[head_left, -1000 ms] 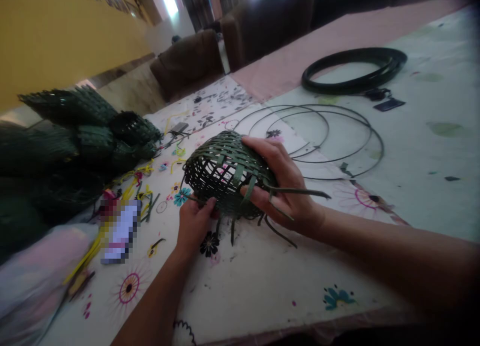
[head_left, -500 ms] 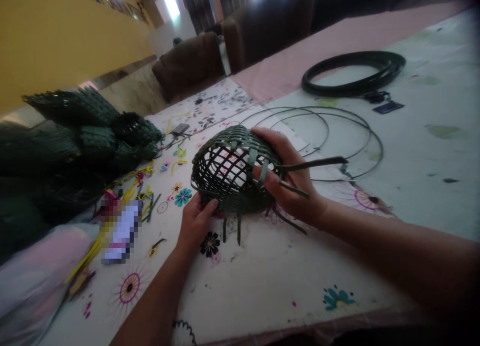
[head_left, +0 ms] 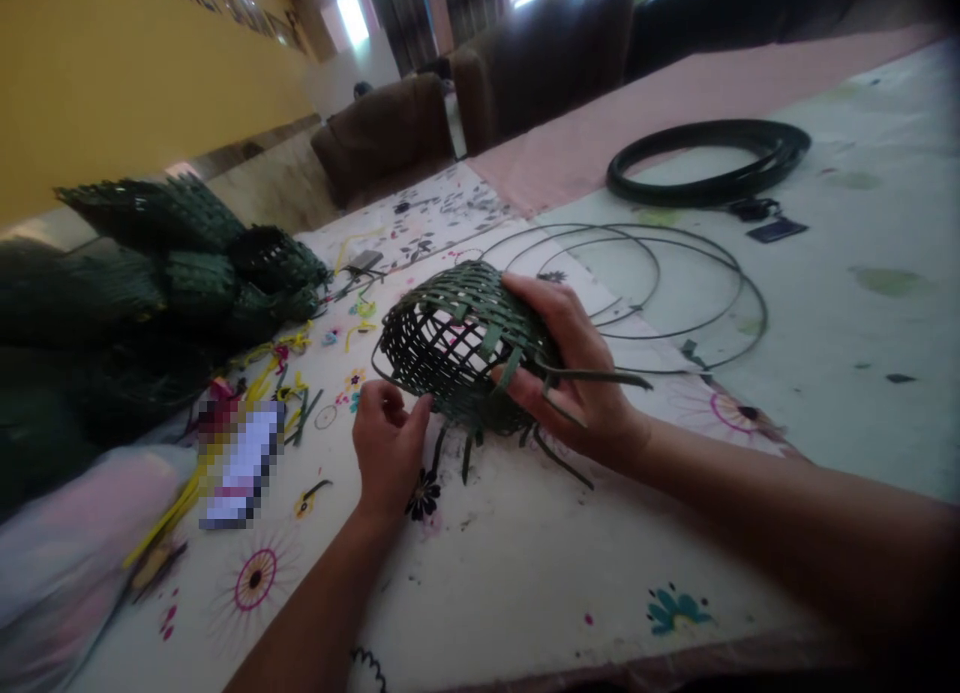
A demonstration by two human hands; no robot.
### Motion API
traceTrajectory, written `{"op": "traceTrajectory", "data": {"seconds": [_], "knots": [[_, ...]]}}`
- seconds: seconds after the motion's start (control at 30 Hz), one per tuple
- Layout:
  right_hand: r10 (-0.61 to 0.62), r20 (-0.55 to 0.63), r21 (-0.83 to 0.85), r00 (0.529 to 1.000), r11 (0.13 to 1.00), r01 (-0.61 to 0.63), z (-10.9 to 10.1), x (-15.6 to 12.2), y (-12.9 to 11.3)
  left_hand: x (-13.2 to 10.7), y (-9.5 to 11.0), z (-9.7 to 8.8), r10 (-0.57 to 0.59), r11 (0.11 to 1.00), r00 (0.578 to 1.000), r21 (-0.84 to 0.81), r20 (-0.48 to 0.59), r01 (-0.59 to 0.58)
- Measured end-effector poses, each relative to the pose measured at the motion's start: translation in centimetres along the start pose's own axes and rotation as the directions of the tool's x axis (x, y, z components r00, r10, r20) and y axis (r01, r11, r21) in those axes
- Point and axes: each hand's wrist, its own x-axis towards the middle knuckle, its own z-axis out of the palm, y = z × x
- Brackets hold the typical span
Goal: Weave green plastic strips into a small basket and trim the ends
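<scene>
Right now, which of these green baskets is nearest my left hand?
The woven basket your right hand holds, with loose strips sticking out; the other baskets are heaped farther left.

I see room to pass over the near worktop (head_left: 540, 563); a basket pile (head_left: 199, 278) blocks the left, hoops (head_left: 741, 270) lie beyond the basket (head_left: 495, 298).

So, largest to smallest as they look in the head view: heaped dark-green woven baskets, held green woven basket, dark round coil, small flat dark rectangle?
Heaped dark-green woven baskets
Held green woven basket and dark round coil: similar widths, unranked
Small flat dark rectangle
</scene>
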Motion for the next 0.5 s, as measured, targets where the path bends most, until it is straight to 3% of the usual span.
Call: {"op": "traceTrajectory", "data": {"seconds": [0.07,0.13,0.5], "knots": [[-0.016,0.005,0.002,1.000,1.000,0.016,0.02,-0.04,-0.06,-0.10,-0.18,-0.02,0.113,0.993,0.993,0.011,0.017,-0.113],[-0.028,0.010,-0.002,1.000,1.000,0.028,0.03,-0.08,-0.09,-0.14,-0.32,-0.02,0.137,0.990,0.989,-0.033,0.063,-0.135],[-0.019,0.009,-0.006,1.000,1.000,0.019,0.01,-0.06,-0.01,-0.07,0.50,0.01,-0.079,0.974,0.980,-0.198,0.180,0.115]]}}
